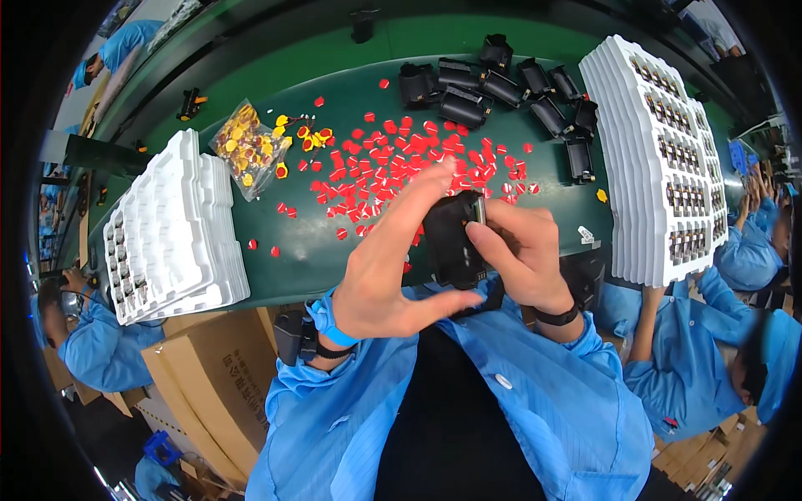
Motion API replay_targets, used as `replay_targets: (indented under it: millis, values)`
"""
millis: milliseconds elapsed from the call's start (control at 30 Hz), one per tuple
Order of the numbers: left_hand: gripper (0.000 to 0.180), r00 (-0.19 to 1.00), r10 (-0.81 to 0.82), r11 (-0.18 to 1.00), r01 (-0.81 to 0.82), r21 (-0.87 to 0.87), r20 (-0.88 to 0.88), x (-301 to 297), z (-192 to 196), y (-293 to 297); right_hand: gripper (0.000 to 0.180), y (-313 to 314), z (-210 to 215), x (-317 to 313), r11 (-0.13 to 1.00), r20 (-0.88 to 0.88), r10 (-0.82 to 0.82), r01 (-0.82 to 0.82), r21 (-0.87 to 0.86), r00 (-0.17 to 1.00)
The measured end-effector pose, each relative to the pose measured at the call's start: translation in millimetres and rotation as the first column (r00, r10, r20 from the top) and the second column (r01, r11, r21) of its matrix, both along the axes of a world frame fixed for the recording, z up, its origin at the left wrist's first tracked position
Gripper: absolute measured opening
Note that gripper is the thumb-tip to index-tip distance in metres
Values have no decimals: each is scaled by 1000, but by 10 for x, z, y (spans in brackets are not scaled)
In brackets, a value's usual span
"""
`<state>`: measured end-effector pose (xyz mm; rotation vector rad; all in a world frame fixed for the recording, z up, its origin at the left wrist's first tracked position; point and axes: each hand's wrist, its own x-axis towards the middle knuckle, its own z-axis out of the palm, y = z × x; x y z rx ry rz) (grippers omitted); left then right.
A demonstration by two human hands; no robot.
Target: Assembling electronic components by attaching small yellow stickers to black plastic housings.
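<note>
My right hand [526,255] grips a black plastic casing [454,242] in front of my chest, its thumb pressed on the casing's upper right edge. A narrow metallic strip shows along that edge. To the casing's left, my left hand [380,259] is open, its fingers stretched forward and its thumb spread wide below. Whether its fingertips touch the casing I cannot tell. Beyond my hands, many small red pieces [380,171] lie scattered over the green tabletop [313,259]. Several similar black casings [464,106] lie in a loose group at the back.
Stacked white trays stand at the left [180,242] and right [622,167], with small parts in their pockets. A clear bag of yellow pieces [248,150] lies at the back left. A cardboard box [213,376] is below the table's left edge. Other people in blue work nearby.
</note>
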<state>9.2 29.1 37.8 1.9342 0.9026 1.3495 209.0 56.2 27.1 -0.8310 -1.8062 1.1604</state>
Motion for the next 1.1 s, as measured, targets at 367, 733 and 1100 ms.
replay_targets:
  millis: [367,733,1100]
  values:
    - [35,987,149,932,-119,-343,63,27,-123,-30,31,-151,-50,-198,939,42,-179,158,305,983]
    - [26,989,148,937,-135,-321,15,27,-91,3,36,-153,22,-133,938,143,-163,109,328,976]
    - [21,967,235,929,-254,-271,-101,37,-96,-132,16,-206,-23,-127,831,233,-230,66,553,945]
